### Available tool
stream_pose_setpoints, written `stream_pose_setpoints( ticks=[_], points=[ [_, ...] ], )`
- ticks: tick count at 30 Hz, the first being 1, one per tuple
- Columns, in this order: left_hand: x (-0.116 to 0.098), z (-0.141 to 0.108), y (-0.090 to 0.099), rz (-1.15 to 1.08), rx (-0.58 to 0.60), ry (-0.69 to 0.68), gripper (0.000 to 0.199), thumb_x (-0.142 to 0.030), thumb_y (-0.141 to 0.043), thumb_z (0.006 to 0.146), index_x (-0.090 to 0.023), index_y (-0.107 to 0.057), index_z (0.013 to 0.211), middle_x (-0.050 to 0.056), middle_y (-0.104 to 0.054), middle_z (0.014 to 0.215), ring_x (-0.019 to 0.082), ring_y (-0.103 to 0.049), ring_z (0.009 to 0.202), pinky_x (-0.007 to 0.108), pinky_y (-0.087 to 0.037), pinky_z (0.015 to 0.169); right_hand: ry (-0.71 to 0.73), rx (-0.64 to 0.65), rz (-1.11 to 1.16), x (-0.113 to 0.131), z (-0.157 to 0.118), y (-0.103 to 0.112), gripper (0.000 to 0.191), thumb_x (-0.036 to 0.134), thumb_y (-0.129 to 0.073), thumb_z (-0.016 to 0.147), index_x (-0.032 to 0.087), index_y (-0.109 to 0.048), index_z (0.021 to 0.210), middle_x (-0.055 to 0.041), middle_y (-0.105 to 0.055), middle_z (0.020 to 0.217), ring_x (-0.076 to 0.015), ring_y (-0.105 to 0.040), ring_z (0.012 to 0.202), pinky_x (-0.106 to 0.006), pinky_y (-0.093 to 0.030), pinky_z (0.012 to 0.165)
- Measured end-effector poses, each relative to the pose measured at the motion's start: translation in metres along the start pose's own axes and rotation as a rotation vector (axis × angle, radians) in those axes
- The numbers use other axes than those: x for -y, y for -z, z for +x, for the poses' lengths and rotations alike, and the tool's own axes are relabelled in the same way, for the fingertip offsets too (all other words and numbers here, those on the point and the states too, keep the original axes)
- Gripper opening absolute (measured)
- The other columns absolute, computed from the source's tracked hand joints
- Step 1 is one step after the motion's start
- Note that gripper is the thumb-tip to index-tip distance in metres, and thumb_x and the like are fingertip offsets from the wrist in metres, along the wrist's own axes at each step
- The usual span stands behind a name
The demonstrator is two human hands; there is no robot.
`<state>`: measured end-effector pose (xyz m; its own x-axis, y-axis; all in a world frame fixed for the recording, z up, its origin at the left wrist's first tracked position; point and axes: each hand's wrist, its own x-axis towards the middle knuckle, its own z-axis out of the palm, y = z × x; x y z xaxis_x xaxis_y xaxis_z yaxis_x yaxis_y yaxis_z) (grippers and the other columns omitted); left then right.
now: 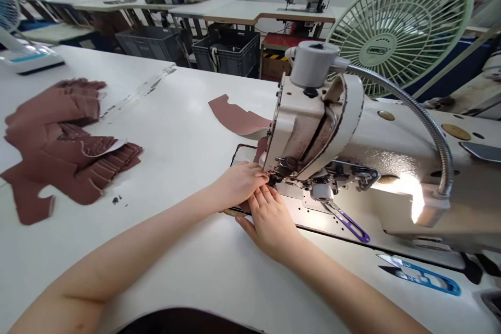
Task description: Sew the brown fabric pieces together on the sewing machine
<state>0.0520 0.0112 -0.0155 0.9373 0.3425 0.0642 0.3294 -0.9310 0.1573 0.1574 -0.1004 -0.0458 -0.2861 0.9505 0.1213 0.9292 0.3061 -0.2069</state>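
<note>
A white sewing machine (291,130) stands on the table, its head beside my fingers. My left hand (240,182) is by the needle area, fingers curled together on a brown leather-like piece (260,150). The fingertips partly hide behind the machine head. My right hand (272,216) lies flat just in front of the needle, fingers stretched forward over the same piece and thumb apart. Most of this piece is covered by my hands and the machine. Beyond it lies a curved brown panel (238,117); whether the two are joined I cannot tell.
Stacked brown cut pieces (58,151) lie at the left. Purple thread snips (352,224) rest on the machine bed, and blue snips (426,276) on the table at right. A lit lamp (428,206) and a green fan (399,31) flank the machine. Grey crates (230,55) stand behind.
</note>
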Motion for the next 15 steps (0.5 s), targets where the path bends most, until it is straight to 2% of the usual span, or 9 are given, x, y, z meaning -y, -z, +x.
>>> stream_pose_setpoints(
  ticks=[5,9,13,15],
  points=[
    [-0.001,-0.001,-0.005,-0.025,0.008,0.025,0.013,-0.018,-0.053,0.09,-0.016,-0.065,0.097,0.004,-0.068,0.101,0.017,-0.059,0.098,0.03,-0.042,0.086,0.015,-0.048,-0.023,-0.001,-0.003,-0.006,0.049,0.042,-0.04,0.096,0.004,-0.054,0.123,-0.0225,-0.059,0.123,-0.0334,-0.048,0.12,-0.049,-0.036,0.101],
    [0.001,-0.004,-0.007,-0.036,-0.014,-0.009,0.017,-0.016,-0.051,0.09,-0.018,-0.066,0.098,0.003,-0.069,0.103,0.017,-0.059,0.098,0.029,-0.042,0.086,0.038,-0.071,-0.041,-0.003,-0.003,-0.009,0.053,0.043,-0.038,0.096,0.001,-0.051,0.126,-0.0237,-0.058,0.123,-0.0348,-0.048,0.121,-0.049,-0.036,0.1],
    [0.027,0.008,0.009,-0.066,-0.111,0.001,0.028,-0.009,-0.045,0.086,-0.021,-0.069,0.091,0.001,-0.069,0.098,0.016,-0.058,0.099,0.027,-0.041,0.089,0.053,-0.099,-0.061,-0.005,-0.003,-0.011,0.056,0.041,-0.037,0.096,0.003,-0.043,0.136,-0.0228,-0.046,0.139,-0.0334,-0.039,0.13,-0.048,-0.037,0.099],
    [0.05,0.02,0.021,-0.068,-0.194,0.078,0.029,-0.009,-0.044,0.086,-0.019,-0.069,0.097,0.004,-0.066,0.111,0.016,-0.055,0.108,0.027,-0.039,0.095,0.053,-0.119,-0.071,-0.006,-0.003,-0.011,0.055,0.039,-0.036,0.096,0.004,-0.041,0.137,-0.0209,-0.038,0.145,-0.0316,-0.035,0.134,-0.047,-0.038,0.098]
  ],
)
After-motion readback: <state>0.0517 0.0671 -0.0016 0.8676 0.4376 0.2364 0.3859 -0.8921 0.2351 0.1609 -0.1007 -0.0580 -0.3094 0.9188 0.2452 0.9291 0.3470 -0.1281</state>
